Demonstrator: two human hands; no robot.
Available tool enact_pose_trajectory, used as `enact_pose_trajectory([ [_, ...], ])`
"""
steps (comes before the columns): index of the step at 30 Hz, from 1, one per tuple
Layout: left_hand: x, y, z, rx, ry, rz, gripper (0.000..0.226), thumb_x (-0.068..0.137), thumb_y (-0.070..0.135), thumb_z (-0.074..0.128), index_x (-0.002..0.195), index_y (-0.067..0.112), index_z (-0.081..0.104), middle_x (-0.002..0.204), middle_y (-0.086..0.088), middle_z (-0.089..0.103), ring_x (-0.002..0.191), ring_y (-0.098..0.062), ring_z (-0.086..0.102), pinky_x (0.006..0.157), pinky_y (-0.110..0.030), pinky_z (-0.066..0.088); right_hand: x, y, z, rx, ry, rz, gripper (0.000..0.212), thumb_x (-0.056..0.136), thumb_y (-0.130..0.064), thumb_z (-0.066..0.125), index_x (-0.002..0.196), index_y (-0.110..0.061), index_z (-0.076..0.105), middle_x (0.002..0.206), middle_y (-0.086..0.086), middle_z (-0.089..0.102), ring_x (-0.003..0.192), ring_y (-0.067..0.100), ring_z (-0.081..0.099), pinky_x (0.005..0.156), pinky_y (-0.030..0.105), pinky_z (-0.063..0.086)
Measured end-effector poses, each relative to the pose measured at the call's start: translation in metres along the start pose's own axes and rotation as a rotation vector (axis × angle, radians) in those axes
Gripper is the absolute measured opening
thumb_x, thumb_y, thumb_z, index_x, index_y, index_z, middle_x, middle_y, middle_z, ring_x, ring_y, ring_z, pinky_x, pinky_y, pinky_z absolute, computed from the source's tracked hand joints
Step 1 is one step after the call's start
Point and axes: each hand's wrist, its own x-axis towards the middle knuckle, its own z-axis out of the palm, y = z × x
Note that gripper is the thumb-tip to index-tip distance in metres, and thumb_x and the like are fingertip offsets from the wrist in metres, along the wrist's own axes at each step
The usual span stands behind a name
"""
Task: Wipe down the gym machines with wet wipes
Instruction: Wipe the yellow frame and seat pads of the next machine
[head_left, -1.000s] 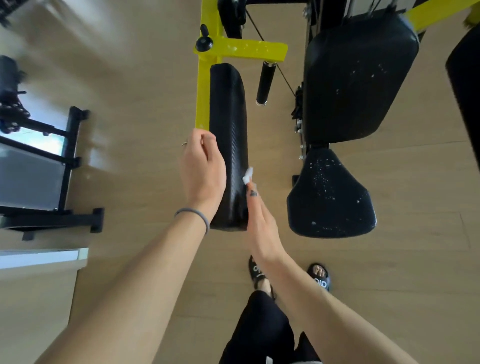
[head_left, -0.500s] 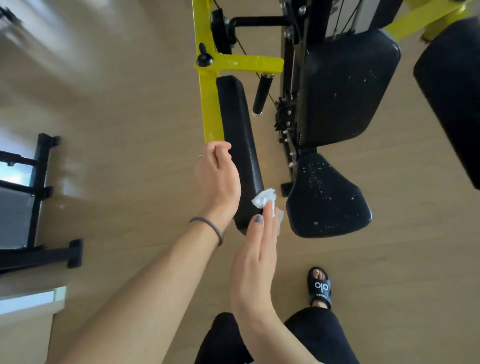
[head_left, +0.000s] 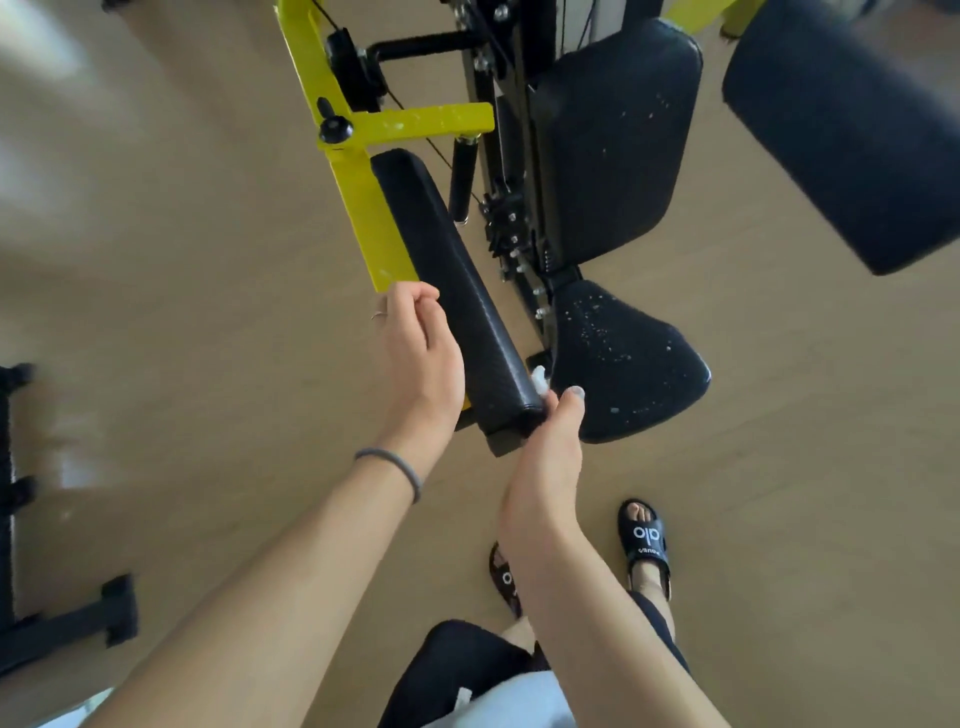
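Pinching a wet wipe (head_left: 539, 378), right hand (head_left: 545, 467) meets the arm pad (head_left: 457, 291) (running upper-left).

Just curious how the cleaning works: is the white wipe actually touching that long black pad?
Touching. In the head view the right hand presses the white wipe against the near end of the long black pad, with no gap visible between them.

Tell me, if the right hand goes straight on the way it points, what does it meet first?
Probably the seat: the right hand, holding the wipe at the arm pad end, points toward the seat's near edge, though depth is unclear.
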Motion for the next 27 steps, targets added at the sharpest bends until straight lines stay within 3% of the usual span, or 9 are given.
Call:
enact_pose_trajectory([
  [3,0.000,-0.003,-0.007,0.003,-0.056,-0.002,0.021,0.104,0.011,0.039,0.107,0.011,0.060,0.106,0.000,0.056,0.096,-0.016,0.050,0.080,-0.023,0.043,-0.011,0.013,-0.001,0.038,0.012,-0.070,0.045,0.103,-0.061,0.028,0.126,-0.036,0.057,0.108,-0.024,0.058,0.104,-0.004,0.051,0.105,0.029,0.030],
  [7,0.006,-0.001,-0.014,-0.018,-0.063,0.000,0.021,0.104,0.014,0.039,0.106,0.015,0.059,0.104,0.003,0.056,0.097,-0.015,0.050,0.082,-0.026,0.043,-0.033,0.044,-0.005,-0.159,-0.016,-0.606,0.054,0.105,-0.046,0.026,0.157,-0.031,0.032,0.162,-0.018,0.031,0.149,-0.004,0.023,0.121,0.019,0.020],
  [9,0.006,0.000,-0.019,0.000,-0.072,-0.005,0.022,0.105,0.015,0.038,0.108,0.013,0.059,0.103,0.004,0.055,0.097,-0.014,0.050,0.080,-0.019,0.042,-0.025,0.057,-0.009,-0.384,-0.060,-0.853,0.055,0.108,-0.037,0.023,0.158,-0.017,0.028,0.167,-0.006,0.021,0.155,0.010,0.013,0.124,0.024,0.015],
  [12,0.007,-0.007,-0.028,0.052,-0.080,-0.016,0.022,0.106,0.017,0.037,0.111,0.012,0.058,0.104,0.003,0.054,0.089,-0.004,0.047,0.072,-0.005,0.037,-0.009,0.070,-0.020,-0.696,-0.123,-1.167,0.052,0.109,-0.028,0.028,0.153,-0.001,0.036,0.165,0.012,0.027,0.156,0.034,0.011,0.124,0.052,0.020],
  [15,0.012,-0.020,-0.034,0.058,-0.041,-0.027,0.021,0.106,0.015,0.037,0.110,0.010,0.057,0.108,-0.001,0.054,0.090,0.008,0.044,0.073,-0.002,0.033,0.009,0.056,-0.036,-1.046,-0.180,-1.422,0.048,0.105,-0.022,0.037,0.149,-0.003,0.045,0.160,0.012,0.037,0.154,0.035,0.021,0.120,0.057,0.029],
  [17,0.015,-0.025,-0.038,0.054,-0.013,-0.063,0.019,0.106,0.013,0.038,0.109,0.007,0.056,0.108,-0.003,0.052,0.089,0.012,0.044,0.072,-0.002,0.034,0.015,0.032,-0.039,-1.299,-0.200,-1.502,0.048,0.106,-0.029,0.037,0.145,-0.006,0.052,0.158,0.007,0.042,0.152,0.029,0.026,0.123,0.050,0.027],
  [20,0.019,-0.032,-0.038,0.045,-0.003,-0.146,0.013,0.106,0.014,0.038,0.103,0.011,0.050,0.108,-0.005,0.050,0.084,-0.003,0.047,0.069,-0.008,0.036,0.012,-0.001,-0.025,-1.648,-0.251,-1.492,0.057,0.106,-0.039,0.028,0.139,-0.005,0.060,0.154,0.009,0.048,0.150,0.029,0.031,0.126,0.042,0.016],
  [22,0.019,-0.036,-0.037,0.037,-0.019,-0.186,0.012,0.106,0.018,0.038,0.101,0.013,0.049,0.106,-0.008,0.052,0.083,-0.012,0.047,0.070,-0.021,0.037,0.011,-0.017,-0.012,-1.825,-0.295,-1.458,0.066,0.104,-0.043,0.021,0.133,-0.002,0.064,0.148,0.013,0.054,0.147,0.032,0.036,0.124,0.044,0.024],
  [27,0.019,-0.045,-0.042,-0.050,-0.011,-0.283,0.018,0.103,0.028,0.041,0.094,0.016,0.052,0.090,-0.004,0.057,0.090,-0.030,0.054,0.080,-0.043,0.045,0.013,-0.040,0.019,-1.952,-0.421,-1.415,0.073,0.101,-0.044,0.013,0.142,0.000,0.054,0.154,0.017,0.046,0.148,0.030,0.036,0.122,0.044,0.030],
])
